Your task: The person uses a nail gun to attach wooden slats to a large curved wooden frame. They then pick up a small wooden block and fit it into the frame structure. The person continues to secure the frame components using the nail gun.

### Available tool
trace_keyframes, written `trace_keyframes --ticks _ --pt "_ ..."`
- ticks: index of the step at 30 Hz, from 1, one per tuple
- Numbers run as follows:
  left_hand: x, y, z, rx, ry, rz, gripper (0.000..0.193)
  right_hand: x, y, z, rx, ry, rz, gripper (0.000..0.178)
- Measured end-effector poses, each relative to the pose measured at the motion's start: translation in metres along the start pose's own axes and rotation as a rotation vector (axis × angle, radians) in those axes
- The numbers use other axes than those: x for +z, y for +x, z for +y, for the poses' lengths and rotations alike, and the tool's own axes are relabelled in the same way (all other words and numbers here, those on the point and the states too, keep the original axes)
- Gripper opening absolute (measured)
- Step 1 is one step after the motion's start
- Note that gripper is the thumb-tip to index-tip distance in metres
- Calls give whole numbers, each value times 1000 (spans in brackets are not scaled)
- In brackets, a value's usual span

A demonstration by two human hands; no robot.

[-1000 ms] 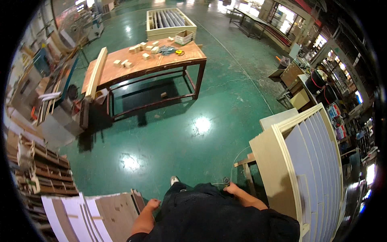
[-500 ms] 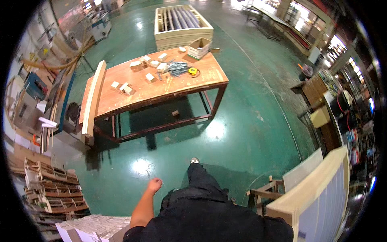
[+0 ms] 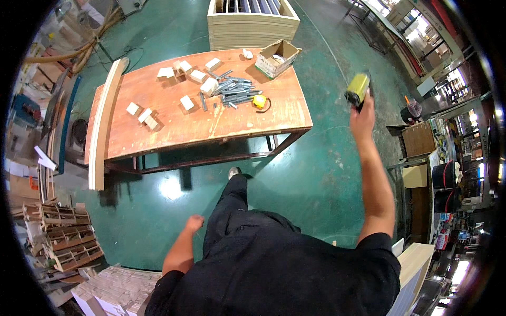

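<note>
My right hand (image 3: 362, 117) is stretched out past the right end of the wooden workbench (image 3: 174, 129), gripping a yellow-green and black hand-held tool (image 3: 359, 87). Motion blur hides the tool's exact kind. Low beside my left leg hangs my left hand (image 3: 195, 222), its fingers curled with nothing showing in them. On the bench top lie several pale wood blocks (image 3: 187, 102), a pile of grey metal pieces (image 3: 237, 90) and a yellow tape measure (image 3: 259, 101). An open cardboard box (image 3: 276, 59) stands at the bench's far right corner.
Long pale timber (image 3: 104, 126) lies across the bench's left end. Behind the bench sits a stack of wooden frames (image 3: 253, 31). Slatted wooden pieces (image 3: 68, 231) are piled at lower left, and a pale framed panel (image 3: 414, 268) stands at lower right. Shelving (image 3: 419, 139) lines the right.
I have stepped closer to the bench. My right arm has come into view, extended forward with the yellow-green tool. My left hand remains low at my side.
</note>
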State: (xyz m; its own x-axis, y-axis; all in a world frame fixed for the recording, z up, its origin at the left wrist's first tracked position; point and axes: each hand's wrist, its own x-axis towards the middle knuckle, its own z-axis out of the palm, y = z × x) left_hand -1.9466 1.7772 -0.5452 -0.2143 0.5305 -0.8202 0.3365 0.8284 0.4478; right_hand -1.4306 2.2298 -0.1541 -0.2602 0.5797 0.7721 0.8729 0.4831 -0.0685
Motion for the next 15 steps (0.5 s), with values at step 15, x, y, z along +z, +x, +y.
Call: trace_keyframes --ticks 15 --pt "-40 75 261 200 -735 182 20 285 10 -10 -138 -142 -988 64"
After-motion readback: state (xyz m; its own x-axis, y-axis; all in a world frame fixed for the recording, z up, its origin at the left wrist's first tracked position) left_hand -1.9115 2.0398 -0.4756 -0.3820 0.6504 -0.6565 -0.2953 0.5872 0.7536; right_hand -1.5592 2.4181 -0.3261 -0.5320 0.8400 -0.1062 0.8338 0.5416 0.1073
